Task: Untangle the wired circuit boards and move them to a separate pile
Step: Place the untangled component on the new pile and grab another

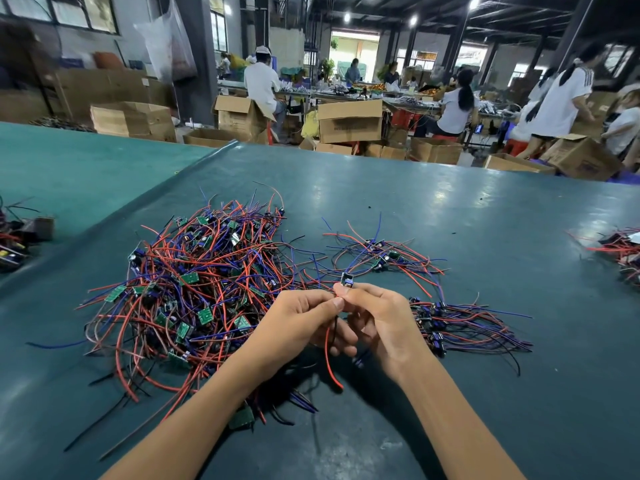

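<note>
A big tangled heap (pixel 194 282) of small green circuit boards with red, blue and black wires lies left of centre on the green table. My right hand (pixel 377 317) pinches one small board (pixel 347 281) at its fingertips. My left hand (pixel 304 323) grips that board's wires (pixel 329 355), which hang down between my hands. A neat pile of sorted boards (pixel 460 327) lies just right of my right hand, wires pointing right. A small loose cluster of boards (pixel 384 258) lies behind my hands.
The dark green table mat (pixel 450 209) stretches far ahead and to the right. More wired parts sit at the left edge (pixel 14 244) and right edge (pixel 623 251). Cardboard boxes (pixel 349 123) and several seated people are beyond the table.
</note>
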A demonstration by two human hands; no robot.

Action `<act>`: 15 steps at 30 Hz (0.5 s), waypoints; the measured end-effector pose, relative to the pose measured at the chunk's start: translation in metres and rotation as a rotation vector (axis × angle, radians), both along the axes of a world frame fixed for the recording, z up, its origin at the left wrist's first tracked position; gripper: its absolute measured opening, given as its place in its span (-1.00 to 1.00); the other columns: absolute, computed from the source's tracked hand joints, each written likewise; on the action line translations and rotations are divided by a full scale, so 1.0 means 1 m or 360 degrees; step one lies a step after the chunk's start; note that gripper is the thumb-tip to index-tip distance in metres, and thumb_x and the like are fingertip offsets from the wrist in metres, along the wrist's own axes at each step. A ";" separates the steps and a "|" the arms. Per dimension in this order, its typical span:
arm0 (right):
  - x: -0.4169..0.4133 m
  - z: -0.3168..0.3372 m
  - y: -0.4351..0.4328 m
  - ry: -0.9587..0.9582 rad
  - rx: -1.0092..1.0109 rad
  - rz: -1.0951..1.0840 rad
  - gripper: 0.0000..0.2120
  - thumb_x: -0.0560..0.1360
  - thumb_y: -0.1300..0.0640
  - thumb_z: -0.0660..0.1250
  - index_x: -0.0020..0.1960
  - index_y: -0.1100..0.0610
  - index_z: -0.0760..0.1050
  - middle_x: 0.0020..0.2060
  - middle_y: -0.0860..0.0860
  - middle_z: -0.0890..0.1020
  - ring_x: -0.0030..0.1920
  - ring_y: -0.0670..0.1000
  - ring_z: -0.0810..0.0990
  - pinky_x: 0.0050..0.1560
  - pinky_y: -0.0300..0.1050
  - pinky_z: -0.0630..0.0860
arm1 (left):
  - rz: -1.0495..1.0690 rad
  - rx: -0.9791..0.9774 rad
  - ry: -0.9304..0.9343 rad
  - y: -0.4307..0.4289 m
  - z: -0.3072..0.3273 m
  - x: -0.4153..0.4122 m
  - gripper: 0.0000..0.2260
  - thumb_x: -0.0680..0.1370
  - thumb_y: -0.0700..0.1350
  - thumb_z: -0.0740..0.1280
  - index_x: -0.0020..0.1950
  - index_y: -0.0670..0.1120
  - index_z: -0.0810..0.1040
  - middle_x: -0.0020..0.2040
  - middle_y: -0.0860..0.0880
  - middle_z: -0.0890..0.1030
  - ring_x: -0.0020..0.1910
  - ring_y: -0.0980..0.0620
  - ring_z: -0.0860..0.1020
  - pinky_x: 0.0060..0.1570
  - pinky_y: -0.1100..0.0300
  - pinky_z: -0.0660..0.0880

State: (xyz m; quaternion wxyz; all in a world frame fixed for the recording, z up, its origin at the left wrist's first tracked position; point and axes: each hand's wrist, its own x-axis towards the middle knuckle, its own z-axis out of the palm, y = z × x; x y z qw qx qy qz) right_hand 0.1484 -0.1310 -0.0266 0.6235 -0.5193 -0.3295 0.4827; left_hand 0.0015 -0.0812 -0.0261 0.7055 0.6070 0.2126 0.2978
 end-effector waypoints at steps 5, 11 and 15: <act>0.001 -0.002 -0.001 -0.0110 -0.0008 -0.0120 -0.86 0.33 0.08 0.54 -0.22 0.14 0.67 -0.38 0.07 0.55 -0.42 0.02 0.34 -0.37 -0.16 0.22 | -0.0051 0.0023 0.0074 0.000 -0.002 0.000 -0.81 0.67 -0.15 0.24 0.00 -0.23 0.57 -0.19 -0.26 0.69 -0.27 -0.19 0.70 -0.27 0.17 0.60; 0.000 0.000 -0.001 0.0102 0.0069 -0.0110 -0.93 0.37 0.22 0.53 -0.18 0.18 0.66 -0.35 0.18 0.48 -0.48 0.05 0.38 -0.44 -0.18 0.35 | 0.0052 0.0193 0.0107 -0.002 -0.001 0.003 -0.77 0.67 -0.19 0.23 0.02 -0.38 0.52 -0.24 -0.26 0.69 -0.33 -0.16 0.68 -0.34 0.20 0.57; 0.000 0.003 -0.003 0.0048 0.0028 0.0051 -0.80 0.36 0.10 0.57 -0.12 0.20 0.67 -0.28 0.21 0.52 -0.49 0.06 0.43 -0.41 -0.15 0.39 | 0.0077 0.0221 0.0072 -0.002 -0.002 0.003 -0.77 0.68 -0.20 0.21 -0.03 -0.34 0.52 -0.21 -0.31 0.69 -0.34 -0.14 0.68 -0.35 0.21 0.57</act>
